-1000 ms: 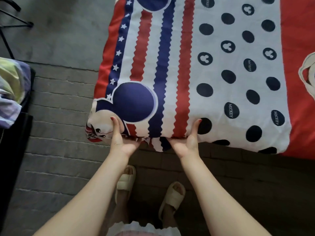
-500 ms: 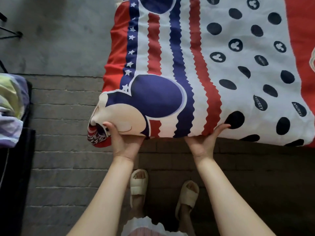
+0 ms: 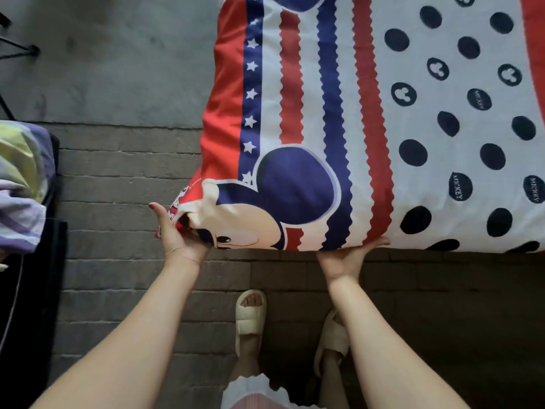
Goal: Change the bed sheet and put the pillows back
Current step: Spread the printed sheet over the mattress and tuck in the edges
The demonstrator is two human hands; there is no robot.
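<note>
the sheet [image 3: 368,119], red, white and navy with stripes, stars, dots and a cartoon mouse, covers the bed corner that fills the upper right. the left hand [image 3: 177,234] grasps the bunched corner of the sheet at the bed's near left corner, thumb up along the fabric. the right hand [image 3: 345,258] is under the near edge, palm up, thumb on top at the red stripe; its fingers are hidden, so i cannot tell its grip. two cream slippers [image 3: 250,315] stand on the grey brick floor [image 3: 118,276]. a bundle of pale cloth [image 3: 20,184] lies at far left.
</note>
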